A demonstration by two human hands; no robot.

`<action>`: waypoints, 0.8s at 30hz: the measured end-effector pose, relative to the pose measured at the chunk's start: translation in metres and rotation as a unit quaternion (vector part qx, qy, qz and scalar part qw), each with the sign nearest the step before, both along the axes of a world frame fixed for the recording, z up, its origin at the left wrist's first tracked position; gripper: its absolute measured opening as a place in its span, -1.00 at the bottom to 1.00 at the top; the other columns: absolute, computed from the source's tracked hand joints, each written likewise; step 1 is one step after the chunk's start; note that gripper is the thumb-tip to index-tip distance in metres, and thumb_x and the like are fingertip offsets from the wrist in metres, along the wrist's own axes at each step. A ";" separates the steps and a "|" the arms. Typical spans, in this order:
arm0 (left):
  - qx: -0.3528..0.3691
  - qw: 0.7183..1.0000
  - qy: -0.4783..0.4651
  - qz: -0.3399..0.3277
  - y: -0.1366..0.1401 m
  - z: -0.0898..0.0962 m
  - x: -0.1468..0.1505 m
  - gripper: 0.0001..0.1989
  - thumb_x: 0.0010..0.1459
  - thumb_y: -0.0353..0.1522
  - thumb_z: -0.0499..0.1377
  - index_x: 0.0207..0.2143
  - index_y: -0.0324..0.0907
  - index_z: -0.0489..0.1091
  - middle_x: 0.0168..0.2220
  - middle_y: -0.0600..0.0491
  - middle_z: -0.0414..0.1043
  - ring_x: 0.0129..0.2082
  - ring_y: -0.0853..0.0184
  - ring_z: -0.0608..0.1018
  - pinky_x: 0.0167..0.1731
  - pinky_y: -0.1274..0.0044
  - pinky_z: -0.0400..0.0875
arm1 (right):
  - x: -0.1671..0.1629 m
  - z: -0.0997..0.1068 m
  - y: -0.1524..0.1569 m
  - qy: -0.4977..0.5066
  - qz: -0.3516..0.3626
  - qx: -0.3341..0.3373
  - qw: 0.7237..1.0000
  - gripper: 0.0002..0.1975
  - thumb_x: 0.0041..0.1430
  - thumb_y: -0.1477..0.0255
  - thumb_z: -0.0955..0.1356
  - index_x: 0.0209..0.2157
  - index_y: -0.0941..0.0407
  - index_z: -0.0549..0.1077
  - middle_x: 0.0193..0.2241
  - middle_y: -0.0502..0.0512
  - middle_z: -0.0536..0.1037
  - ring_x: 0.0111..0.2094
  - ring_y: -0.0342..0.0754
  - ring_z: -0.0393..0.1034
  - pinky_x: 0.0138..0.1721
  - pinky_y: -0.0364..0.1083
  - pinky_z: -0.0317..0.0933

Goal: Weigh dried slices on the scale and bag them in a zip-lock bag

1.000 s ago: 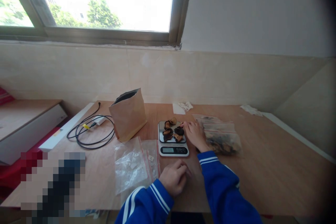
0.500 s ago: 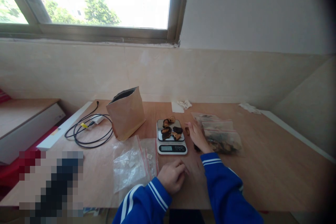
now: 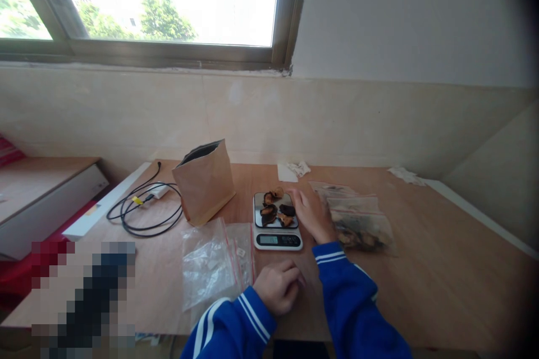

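A white kitchen scale (image 3: 278, 240) with a lit display stands in front of me. On its shiny plate lie several dark brown dried pieces (image 3: 268, 214) with pale edges; they look like dried mushrooms. My right hand (image 3: 312, 214) is at the plate's right edge, palm down, fingers drawn together. Its back hides whatever is under the fingertips. Curled closed, my left hand (image 3: 278, 287) rests on the table below the scale, with nothing visible in it. Right of my right hand lies a clear zip bag (image 3: 364, 235) holding more dark dried pieces.
Flat clear zip bags (image 3: 208, 261) lie left of the scale. Behind them stands an open brown paper bag (image 3: 206, 182). A coiled black cable (image 3: 126, 230) with a white adapter (image 3: 159, 190) lies farther left. Crumpled tissue (image 3: 300, 169) sits near the wall.
My right hand has moved left toward the scale's plate. A brown piece seen beside its fingers earlier is now hidden. My left hand has stayed in place.
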State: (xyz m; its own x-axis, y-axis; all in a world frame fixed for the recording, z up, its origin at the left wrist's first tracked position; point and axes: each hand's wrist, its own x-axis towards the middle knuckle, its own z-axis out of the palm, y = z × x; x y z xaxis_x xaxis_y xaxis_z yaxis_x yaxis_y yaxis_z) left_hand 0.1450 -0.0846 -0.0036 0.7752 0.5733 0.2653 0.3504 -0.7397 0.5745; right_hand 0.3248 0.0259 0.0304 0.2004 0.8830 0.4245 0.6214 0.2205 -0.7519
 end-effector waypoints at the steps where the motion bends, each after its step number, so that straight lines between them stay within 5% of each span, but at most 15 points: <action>1: 0.002 1.000 0.000 -0.001 0.000 -0.001 0.000 -0.83 0.01 -0.52 0.04 -0.35 -0.14 0.33 -0.31 0.03 0.40 -0.32 0.33 0.48 -0.28 0.54 0.38 | 0.003 -0.006 -0.003 -0.009 0.002 -0.005 1.000 -0.50 0.32 0.21 0.04 -0.16 0.13 0.49 -0.11 0.27 0.55 -0.02 0.07 0.39 0.06 0.09 0.21; 10: 0.016 1.000 -0.013 0.005 0.000 -0.004 0.000 -0.84 0.02 -0.49 0.02 -0.35 -0.14 0.34 -0.32 0.03 0.41 -0.36 0.34 0.48 -0.34 0.56 0.36 | 0.016 -0.033 -0.022 -0.042 -0.008 0.017 0.999 -0.68 0.24 0.33 0.18 -0.16 0.09 0.49 -0.12 0.23 0.55 -0.03 0.13 0.39 0.06 0.17 0.19; 15: 0.114 0.987 -0.110 0.039 -0.007 -0.001 -0.006 -0.84 0.05 -0.45 -0.02 -0.41 -0.14 0.35 -0.42 -0.01 0.40 -0.45 0.33 0.43 -0.41 0.51 0.31 | 0.018 -0.054 -0.041 -0.059 -0.026 0.033 0.997 -0.66 0.21 0.44 0.14 -0.13 0.13 0.47 -0.05 0.26 0.48 0.04 0.11 0.33 0.09 0.18 0.20; 20: 0.136 0.963 -0.197 0.125 -0.035 0.038 -0.017 -0.78 0.13 -0.48 -0.06 -0.38 -0.14 0.37 -0.38 -0.02 0.42 -0.41 0.31 0.45 -0.42 0.46 0.28 | 0.024 -0.082 -0.062 -0.110 -0.031 0.018 0.993 -0.63 0.17 0.48 0.16 -0.03 0.14 0.41 0.05 0.26 0.40 0.11 0.09 0.27 0.12 0.18 0.17; 24: 0.066 0.953 -0.130 0.266 -0.045 0.075 -0.038 -0.77 0.18 -0.46 -0.06 -0.30 -0.12 0.39 -0.26 -0.03 0.41 -0.23 0.25 0.47 -0.25 0.41 0.36 | 0.026 -0.086 -0.070 -0.135 -0.033 -0.008 0.990 -0.60 0.17 0.49 0.14 0.01 0.15 0.38 0.01 0.26 0.42 0.07 0.08 0.29 0.10 0.15 0.20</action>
